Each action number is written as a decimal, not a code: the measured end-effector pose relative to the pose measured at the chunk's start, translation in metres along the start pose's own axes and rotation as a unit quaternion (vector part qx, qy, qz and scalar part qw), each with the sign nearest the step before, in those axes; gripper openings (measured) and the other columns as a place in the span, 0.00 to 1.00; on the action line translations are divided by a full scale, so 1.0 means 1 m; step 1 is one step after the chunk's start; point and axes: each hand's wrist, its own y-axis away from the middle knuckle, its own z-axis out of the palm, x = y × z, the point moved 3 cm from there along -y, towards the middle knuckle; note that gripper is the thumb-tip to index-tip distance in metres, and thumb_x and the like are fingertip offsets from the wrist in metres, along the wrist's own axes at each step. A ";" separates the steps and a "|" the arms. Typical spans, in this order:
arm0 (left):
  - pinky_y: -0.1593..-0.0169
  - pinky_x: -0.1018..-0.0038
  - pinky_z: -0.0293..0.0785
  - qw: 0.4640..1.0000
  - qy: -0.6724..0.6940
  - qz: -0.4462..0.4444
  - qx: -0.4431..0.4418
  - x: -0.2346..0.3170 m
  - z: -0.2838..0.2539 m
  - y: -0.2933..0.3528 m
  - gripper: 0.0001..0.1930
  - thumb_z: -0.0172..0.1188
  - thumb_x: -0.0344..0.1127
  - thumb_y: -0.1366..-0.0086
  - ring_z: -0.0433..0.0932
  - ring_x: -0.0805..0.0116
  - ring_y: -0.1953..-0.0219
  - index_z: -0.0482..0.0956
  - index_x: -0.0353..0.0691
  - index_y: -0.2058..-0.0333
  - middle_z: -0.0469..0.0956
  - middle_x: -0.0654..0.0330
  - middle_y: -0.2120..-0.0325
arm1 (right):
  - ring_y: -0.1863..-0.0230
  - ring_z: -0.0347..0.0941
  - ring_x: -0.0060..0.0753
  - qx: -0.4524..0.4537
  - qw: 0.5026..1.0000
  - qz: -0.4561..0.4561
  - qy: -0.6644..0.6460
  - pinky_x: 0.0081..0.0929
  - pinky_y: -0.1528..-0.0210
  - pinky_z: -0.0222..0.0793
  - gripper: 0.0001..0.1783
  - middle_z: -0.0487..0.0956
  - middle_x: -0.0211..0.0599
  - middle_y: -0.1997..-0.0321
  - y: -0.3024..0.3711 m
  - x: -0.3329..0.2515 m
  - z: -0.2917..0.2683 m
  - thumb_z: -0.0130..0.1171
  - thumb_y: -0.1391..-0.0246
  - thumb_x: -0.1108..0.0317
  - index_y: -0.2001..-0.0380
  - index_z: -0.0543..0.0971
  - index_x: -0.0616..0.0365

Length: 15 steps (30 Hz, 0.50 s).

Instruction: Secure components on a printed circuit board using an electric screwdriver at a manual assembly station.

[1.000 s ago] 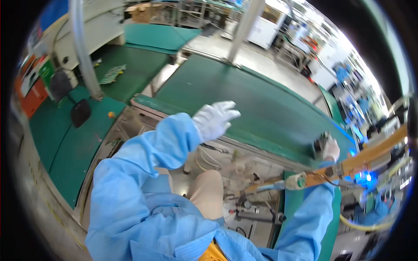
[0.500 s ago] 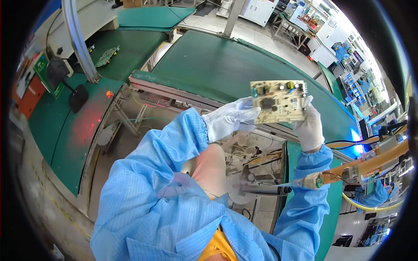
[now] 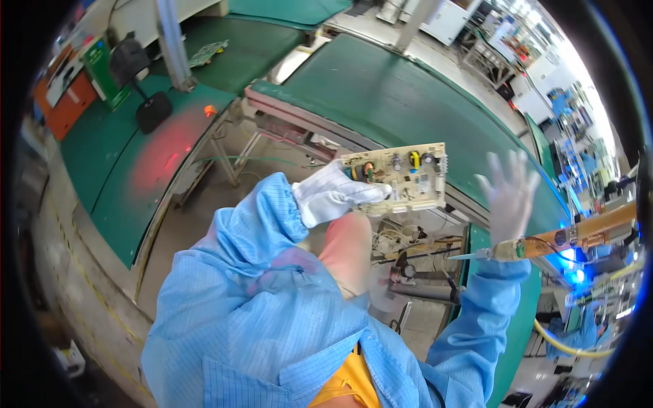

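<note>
In my left hand, in a white glove, is a cream-coloured circuit board gripped by its left edge, thumb across the top face. Dark, yellow and blue components stand up from the board. My right hand, also gloved in white, is raised off to the right of the board with fingers spread and nothing in it; motion blurs it slightly. Close by its wrist is the narrow pale-blue tip of a dispensing nozzle, fixed to an orange-brown tube.
Beyond the board runs a green conveyor belt. Another circuit board lies on a green surface at the far left. A green table with a red light glow and a black lamp-like stand is at left. Machinery sits below the belt.
My right hand has let go of the circuit board, moved right and opened. The left hand has brought the board left and slightly nearer. The whole view has shifted.
</note>
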 end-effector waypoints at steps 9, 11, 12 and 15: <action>0.55 0.71 0.80 0.957 0.006 0.069 0.281 0.058 -0.100 0.129 0.26 0.62 0.35 0.39 0.80 0.66 0.54 0.69 0.32 0.44 0.78 0.54 0.53 | 0.26 0.35 0.57 0.036 0.977 -0.176 -0.112 0.59 0.28 0.31 0.50 0.40 0.57 0.26 0.083 -0.054 0.043 0.37 0.42 0.34 0.31 0.43 0.61; 0.54 0.72 0.79 0.944 0.004 0.104 0.314 0.073 -0.114 0.155 0.25 0.61 0.35 0.38 0.79 0.66 0.54 0.69 0.32 0.44 0.77 0.53 0.52 | 0.26 0.34 0.59 0.038 0.975 -0.176 -0.133 0.59 0.27 0.29 0.50 0.40 0.58 0.27 0.092 -0.053 0.062 0.39 0.42 0.35 0.31 0.43 0.61; 0.53 0.72 0.79 0.937 0.006 0.128 0.325 0.080 -0.121 0.165 0.24 0.60 0.35 0.37 0.79 0.66 0.53 0.68 0.31 0.44 0.77 0.53 0.52 | 0.26 0.34 0.56 0.037 0.971 -0.173 -0.162 0.56 0.27 0.29 0.45 0.40 0.55 0.26 0.097 -0.052 0.072 0.39 0.40 0.39 0.30 0.43 0.58; 0.49 0.72 0.77 0.919 0.017 0.147 0.365 0.090 -0.152 0.192 0.24 0.58 0.36 0.35 0.78 0.66 0.52 0.68 0.30 0.44 0.76 0.52 0.51 | 0.27 0.42 0.52 0.066 0.975 -0.146 -0.152 0.49 0.27 0.40 0.39 0.45 0.48 0.26 0.103 -0.049 0.099 0.36 0.36 0.44 0.30 0.45 0.55</action>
